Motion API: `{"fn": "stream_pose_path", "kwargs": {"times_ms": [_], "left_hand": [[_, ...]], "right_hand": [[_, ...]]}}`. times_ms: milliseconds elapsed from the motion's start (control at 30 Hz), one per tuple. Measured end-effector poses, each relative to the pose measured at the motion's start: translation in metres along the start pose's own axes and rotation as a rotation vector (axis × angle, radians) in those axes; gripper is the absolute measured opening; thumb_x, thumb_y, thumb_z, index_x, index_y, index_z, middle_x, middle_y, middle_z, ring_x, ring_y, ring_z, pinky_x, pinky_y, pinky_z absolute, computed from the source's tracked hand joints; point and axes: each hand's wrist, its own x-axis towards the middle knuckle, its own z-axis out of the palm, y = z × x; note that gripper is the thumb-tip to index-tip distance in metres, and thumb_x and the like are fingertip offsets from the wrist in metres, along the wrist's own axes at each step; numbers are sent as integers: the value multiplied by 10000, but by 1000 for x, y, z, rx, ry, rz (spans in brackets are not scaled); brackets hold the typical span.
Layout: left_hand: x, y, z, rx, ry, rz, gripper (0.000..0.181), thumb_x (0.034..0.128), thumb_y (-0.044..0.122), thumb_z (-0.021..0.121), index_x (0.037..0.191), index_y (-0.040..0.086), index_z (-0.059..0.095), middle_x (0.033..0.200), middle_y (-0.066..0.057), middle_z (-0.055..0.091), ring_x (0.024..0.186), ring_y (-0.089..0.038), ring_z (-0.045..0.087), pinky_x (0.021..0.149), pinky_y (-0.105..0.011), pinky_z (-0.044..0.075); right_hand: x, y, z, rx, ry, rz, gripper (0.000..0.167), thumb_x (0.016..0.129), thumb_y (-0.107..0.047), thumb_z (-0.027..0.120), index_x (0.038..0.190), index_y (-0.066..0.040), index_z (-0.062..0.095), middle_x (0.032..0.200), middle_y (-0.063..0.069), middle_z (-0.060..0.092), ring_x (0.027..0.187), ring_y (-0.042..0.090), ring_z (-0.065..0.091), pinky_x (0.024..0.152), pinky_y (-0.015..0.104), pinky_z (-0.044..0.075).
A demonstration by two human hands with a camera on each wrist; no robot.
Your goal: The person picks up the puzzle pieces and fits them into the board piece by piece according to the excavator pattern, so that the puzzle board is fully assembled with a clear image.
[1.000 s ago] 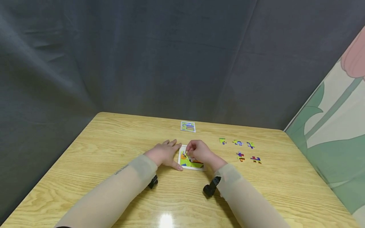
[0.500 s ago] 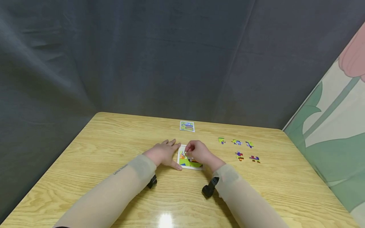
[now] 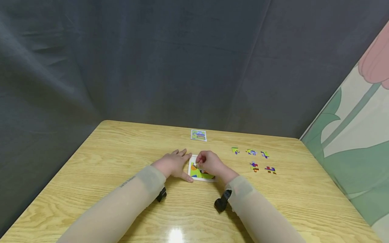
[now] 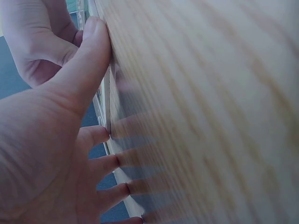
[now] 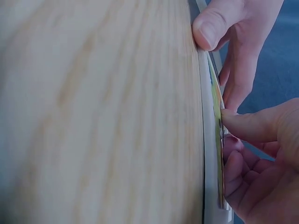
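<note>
A small puzzle board with a white border (image 3: pixel 203 180) lies on the table, its fitted pieces (image 3: pixel 198 174) showing green and orange. My left hand (image 3: pixel 174 164) is spread flat at the board's left side, thumb near the lower left corner and fingertips on the table and board edge. Over the picture, my right hand (image 3: pixel 211 164) pinches a small puzzle piece between thumb and fingers, low against the board; the hand mostly hides the piece. The right wrist view has the right thumb (image 5: pixel 252 125) touching the picture surface. Much of the board's upper right is covered.
Several loose puzzle pieces lie in two rows to the right, among them a green corner piece (image 3: pixel 235 150) and a red and blue one (image 3: pixel 269 169). Behind the board lies a picture card (image 3: pixel 199 135) with a vehicle. A dark curtain (image 3: pixel 182 67) hangs behind the table.
My right fingertips have shifted slightly over the board's left part, still pinching the piece. The left hand stays in place. The loose pieces have not moved; the head view shifts a little.
</note>
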Motion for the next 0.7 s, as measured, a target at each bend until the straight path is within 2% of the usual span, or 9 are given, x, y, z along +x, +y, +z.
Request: {"fn": "stream_pose_path", "kwargs": {"times_ms": [167,500,600,700], "left_hand": [[-2,1,-1,-2,5,4,1072,742,707,695,1584,207,262,1633,-77,171,1470,-363,172,1126,-561,257],[-2,1,-1,-1,4,-3,1067,741,704,700,1582,206,271,1631,-74,182,1467,-362,181,1124,-561,261],[-2,1,-1,-5,7,-4,1074,735,710,700,1582,206,271,1631,-76,183,1466,-364,184,1126,-557,260],[-2,1,-1,-10,14,-3,1084,731,709,704,1583,201,266,1632,-76,177,1467,-366,179,1134,-553,245]], "right_hand": [[-1,-3,-1,-27,-11,4,195,878,-2,735,948,-81,571,770,54,532,661,170,502,545,265,397],[0,-7,-2,-60,-27,11,216,879,-22,742,934,-66,537,750,57,511,642,178,495,537,268,388],[-1,-9,-9,-21,8,-25,184,897,-23,721,925,-64,544,773,61,513,677,183,489,565,273,385],[-6,-11,-27,59,82,-92,132,918,-6,686,918,-47,560,800,70,523,712,189,481,582,282,388]]}}
